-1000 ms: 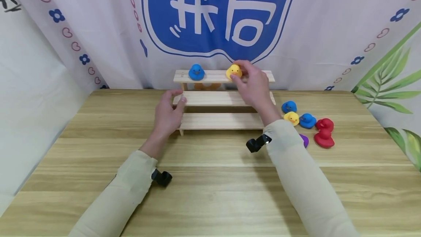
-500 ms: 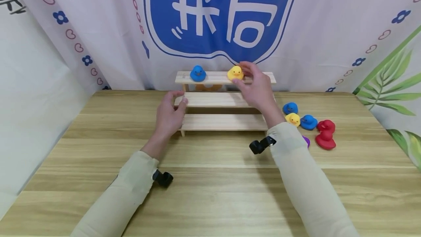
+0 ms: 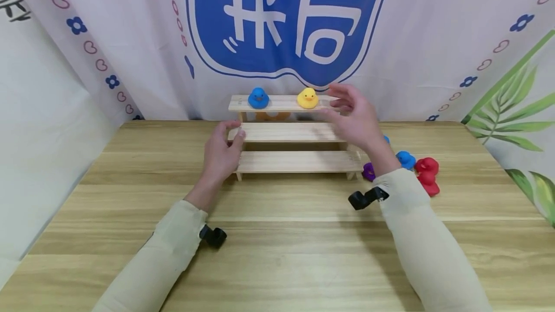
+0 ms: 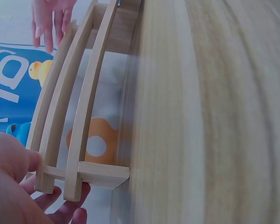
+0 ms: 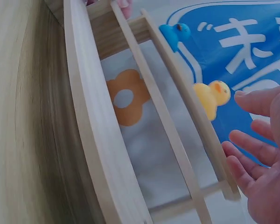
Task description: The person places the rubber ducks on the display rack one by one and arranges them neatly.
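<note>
A three-tier wooden display stand (image 3: 299, 162) stands at the back of the table. My left hand (image 3: 223, 150) grips its left end, thumb on one side and fingers on the other, as the left wrist view shows at the tier ends. On the top tier sit a blue rubber duck (image 3: 258, 98) at the left and a yellow rubber duck (image 3: 308, 98) right of the middle, both upright. My right hand (image 3: 357, 118) hovers at the stand's right end with fingers spread, holding nothing. In the right wrist view its thumb points toward the yellow duck (image 5: 212, 99), with a gap between.
Right of the stand lie a purple duck (image 3: 369, 172), a blue duck (image 3: 405, 160) and two red ducks (image 3: 428, 165). Another blue duck (image 3: 386, 139) is mostly hidden by my right wrist. A printed cloth (image 3: 151, 61) hangs behind the wooden table (image 3: 277, 254).
My right hand has let go of the yellow duck and moved right, its fingers spreading. The duck stays on the top tier. My left hand keeps its place on the stand.
</note>
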Tool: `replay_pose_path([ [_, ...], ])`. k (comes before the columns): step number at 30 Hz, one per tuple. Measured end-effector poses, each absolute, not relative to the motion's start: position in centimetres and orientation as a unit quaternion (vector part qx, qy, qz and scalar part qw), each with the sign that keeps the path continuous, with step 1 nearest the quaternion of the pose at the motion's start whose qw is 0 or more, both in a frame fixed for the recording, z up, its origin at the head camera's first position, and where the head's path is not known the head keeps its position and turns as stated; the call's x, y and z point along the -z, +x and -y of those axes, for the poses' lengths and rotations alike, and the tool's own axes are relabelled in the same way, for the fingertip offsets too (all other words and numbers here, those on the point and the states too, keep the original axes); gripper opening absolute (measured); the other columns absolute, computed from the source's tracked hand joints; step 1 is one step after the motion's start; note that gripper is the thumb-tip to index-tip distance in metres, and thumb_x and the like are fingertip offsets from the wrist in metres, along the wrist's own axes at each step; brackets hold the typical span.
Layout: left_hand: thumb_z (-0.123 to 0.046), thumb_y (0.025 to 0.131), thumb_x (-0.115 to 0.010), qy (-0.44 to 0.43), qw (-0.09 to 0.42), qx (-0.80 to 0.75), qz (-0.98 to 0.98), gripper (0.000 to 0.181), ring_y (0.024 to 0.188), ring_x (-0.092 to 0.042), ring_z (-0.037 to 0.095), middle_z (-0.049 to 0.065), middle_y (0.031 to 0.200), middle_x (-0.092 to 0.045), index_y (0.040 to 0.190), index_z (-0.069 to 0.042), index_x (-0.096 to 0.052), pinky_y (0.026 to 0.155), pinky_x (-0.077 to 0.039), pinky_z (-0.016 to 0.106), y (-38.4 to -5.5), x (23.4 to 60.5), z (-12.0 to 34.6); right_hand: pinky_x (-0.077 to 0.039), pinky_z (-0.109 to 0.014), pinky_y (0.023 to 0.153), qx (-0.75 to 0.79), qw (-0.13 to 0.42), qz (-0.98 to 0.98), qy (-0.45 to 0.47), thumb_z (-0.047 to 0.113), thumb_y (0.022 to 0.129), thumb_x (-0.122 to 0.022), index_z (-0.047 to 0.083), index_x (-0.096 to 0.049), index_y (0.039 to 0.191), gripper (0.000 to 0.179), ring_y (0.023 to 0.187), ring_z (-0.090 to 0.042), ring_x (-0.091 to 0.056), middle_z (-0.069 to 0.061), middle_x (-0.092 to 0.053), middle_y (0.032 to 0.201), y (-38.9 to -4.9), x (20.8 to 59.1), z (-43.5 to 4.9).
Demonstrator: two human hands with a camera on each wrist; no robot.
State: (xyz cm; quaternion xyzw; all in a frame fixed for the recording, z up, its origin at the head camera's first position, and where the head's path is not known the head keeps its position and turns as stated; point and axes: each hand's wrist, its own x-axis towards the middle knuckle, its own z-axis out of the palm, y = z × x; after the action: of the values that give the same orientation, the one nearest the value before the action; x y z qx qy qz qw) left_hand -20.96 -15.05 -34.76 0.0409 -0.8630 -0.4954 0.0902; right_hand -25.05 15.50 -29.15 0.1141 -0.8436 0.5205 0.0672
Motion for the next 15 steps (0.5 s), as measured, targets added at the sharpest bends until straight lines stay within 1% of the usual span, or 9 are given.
replay_pose_path([
  [2, -0.030, 0.111, -0.054, 0.039, 0.093, 0.497, 0.862, 0.041, 0.087, -0.058, 0.025, 0.008, 0.158, -0.054, 0.149, -0.014, -0.055, 0.074, -0.050, 0.035, -21.0, 34.8, 15.1, -0.046, -0.045, 0.119, -0.536, 0.074, 0.833, 0.119, 0.026, 0.100, -0.075, 0.013, -0.050, 0.153, 0.061, 0.131, -0.026, -0.061, -0.010, -0.062, 0.151, -24.7, 29.2, -16.3],
  [4, -0.030, 0.111, -0.054, 0.039, 0.094, 0.497, 0.862, 0.040, 0.086, -0.058, 0.025, 0.008, 0.159, -0.053, 0.148, -0.014, -0.055, 0.074, -0.050, 0.035, -21.0, 34.9, 15.1, -0.047, -0.043, 0.117, -0.548, 0.083, 0.823, 0.120, 0.022, 0.100, -0.075, 0.012, -0.052, 0.152, 0.057, 0.130, -0.027, -0.062, -0.013, -0.063, 0.148, -24.4, 29.3, -17.2],
  [5, -0.030, 0.111, -0.054, 0.038, 0.095, 0.497, 0.861, 0.040, 0.087, -0.057, 0.024, 0.008, 0.159, -0.053, 0.148, -0.013, -0.055, 0.074, -0.050, 0.035, -21.0, 34.9, 15.1, -0.047, -0.041, 0.116, -0.549, 0.084, 0.824, 0.115, 0.022, 0.100, -0.074, 0.012, -0.052, 0.151, 0.056, 0.130, -0.025, -0.063, -0.012, -0.063, 0.147, -24.2, 29.4, -17.7],
  [10, -0.029, 0.112, -0.053, 0.037, 0.098, 0.500, 0.860, 0.039, 0.087, -0.057, 0.025, 0.008, 0.160, -0.052, 0.147, -0.012, -0.055, 0.075, -0.050, 0.035, -21.1, 35.0, 15.0, -0.048, -0.030, 0.110, -0.542, 0.095, 0.831, 0.086, 0.031, 0.102, -0.073, 0.015, -0.054, 0.149, 0.054, 0.128, -0.017, -0.062, -0.011, -0.065, 0.144, -23.4, 29.7, -20.0],
  [15, -0.029, 0.112, -0.053, 0.038, 0.097, 0.498, 0.861, 0.039, 0.091, -0.057, 0.025, 0.008, 0.160, -0.052, 0.148, -0.013, -0.055, 0.077, -0.050, 0.034, -21.1, 35.0, 15.0, -0.047, -0.027, 0.107, -0.527, 0.097, 0.842, 0.064, 0.040, 0.102, -0.070, 0.019, -0.054, 0.150, 0.055, 0.125, -0.011, -0.061, -0.010, -0.065, 0.144, -23.1, 30.5, -22.0],
])
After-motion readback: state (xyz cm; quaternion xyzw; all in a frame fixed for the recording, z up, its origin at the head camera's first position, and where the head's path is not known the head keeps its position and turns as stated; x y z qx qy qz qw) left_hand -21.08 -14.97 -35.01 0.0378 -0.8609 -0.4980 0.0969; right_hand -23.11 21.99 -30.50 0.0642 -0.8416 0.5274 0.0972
